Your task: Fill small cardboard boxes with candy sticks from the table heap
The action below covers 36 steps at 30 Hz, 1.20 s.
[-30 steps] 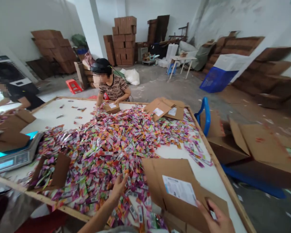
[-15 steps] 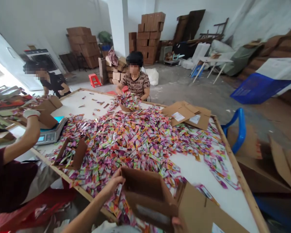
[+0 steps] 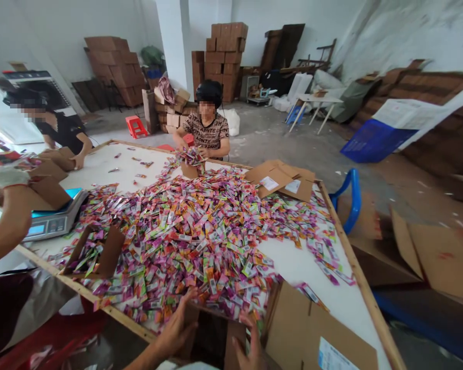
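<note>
Low at the front of the table, a small open cardboard box (image 3: 209,336) is held between my two hands, its dark inside facing up towards me. My left hand (image 3: 177,329) grips the box's left side, the fingers bent at its wall. On the opposite side, my right hand (image 3: 249,345) holds the box by its right edge, fingers partly spread. Just beyond the box lies a wide heap of small colourful packets (image 3: 200,231). Flattened cardboard boxes (image 3: 312,324) with a label lie right beside my right hand.
A partly filled box (image 3: 110,252) stands at the left near a scale (image 3: 57,218) bearing another box. A co-worker's gloved hand (image 3: 11,176) is there. Across the table a person (image 3: 206,126) handles a full box. More flat cardboard (image 3: 281,177) lies at the back right.
The box has come down and nearer me, turning so its opening faces up. My right hand has come up to its right edge. The view has shifted right.
</note>
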{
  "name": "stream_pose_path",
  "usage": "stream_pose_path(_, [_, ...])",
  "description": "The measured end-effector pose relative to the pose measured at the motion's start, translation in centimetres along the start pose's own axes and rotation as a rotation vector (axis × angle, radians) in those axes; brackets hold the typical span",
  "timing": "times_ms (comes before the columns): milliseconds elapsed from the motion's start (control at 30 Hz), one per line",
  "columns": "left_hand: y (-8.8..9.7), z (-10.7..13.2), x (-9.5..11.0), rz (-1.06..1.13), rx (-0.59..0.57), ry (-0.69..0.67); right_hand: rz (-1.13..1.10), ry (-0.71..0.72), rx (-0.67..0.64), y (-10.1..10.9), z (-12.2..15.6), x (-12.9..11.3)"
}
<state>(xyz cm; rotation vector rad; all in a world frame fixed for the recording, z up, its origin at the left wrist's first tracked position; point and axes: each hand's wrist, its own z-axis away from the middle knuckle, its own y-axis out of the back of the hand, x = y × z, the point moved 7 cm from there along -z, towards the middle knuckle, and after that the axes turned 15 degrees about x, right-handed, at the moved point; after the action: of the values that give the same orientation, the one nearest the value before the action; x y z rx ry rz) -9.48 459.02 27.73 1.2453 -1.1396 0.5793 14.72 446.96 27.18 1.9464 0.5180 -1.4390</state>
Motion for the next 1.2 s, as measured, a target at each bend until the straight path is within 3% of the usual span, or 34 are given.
stream_pose_path(67, [1.3, 1.1, -0.2, -0.076, 0.004, -0.058, -0.008, 0.053, -0.010, 0.6, 0.0, -0.3])
stream_pose_path(167, [2.5, 2.2, 0.8, -0.126, -0.196, -0.156, 0.030, 0.091, -0.083, 1.6, 0.8, -0.1])
stream_pose_path(267, [3.5, 2.2, 2.1, -0.084, -0.335, -0.131, 0.070, 0.022, -0.151, 2.0, 1.6, 0.8])
stream_pose_path(400, [3.3, 0.3, 2.6, -0.115, -0.249, -0.048, 0.029, -0.127, -0.169, 1.6, 1.8, 2.0])
stream_pose_path(567, [1.0, -1.3, 0.6, -0.189, -0.143, 0.164, 0.009, -0.226, -0.104, -0.2, 1.3, 2.9])
stream_pose_path(667, [-0.2, -1.3, 0.9, -0.241, -0.152, 0.146, 0.080, -0.198, -0.043, -1.5, 0.8, 2.7])
stream_pose_path(767, [0.2, -1.4, 1.8, -0.484, -0.049, 0.106, 0.160, -0.169, 0.023, -2.1, 0.4, 1.9])
stream_pose_path(833, [0.2, -1.5, 2.9, -0.621, -0.025, 0.002, 0.186, -0.169, 0.040, -2.3, 0.3, 1.3])
stream_pose_path(933, [-1.7, -1.1, 4.8, -0.577, -0.292, -0.250, 0.195, -0.172, 0.056, -2.3, 0.2, 0.8])
stream_pose_path(1033, [-3.0, -1.0, 6.2, -0.524, -0.566, -0.355, 0.197, -0.183, 0.036, -2.3, -0.4, 0.8])
stream_pose_path(1133, [-1.7, -1.5, 6.8, -0.564, -0.576, -0.322, 0.185, -0.221, 0.044, -1.9, -2.1, 1.6])
stream_pose_path(1200, [1.4, -1.0, 6.5, -0.609, -0.436, -0.251, 0.258, -0.183, 0.118, -1.4, -3.4, 2.3])
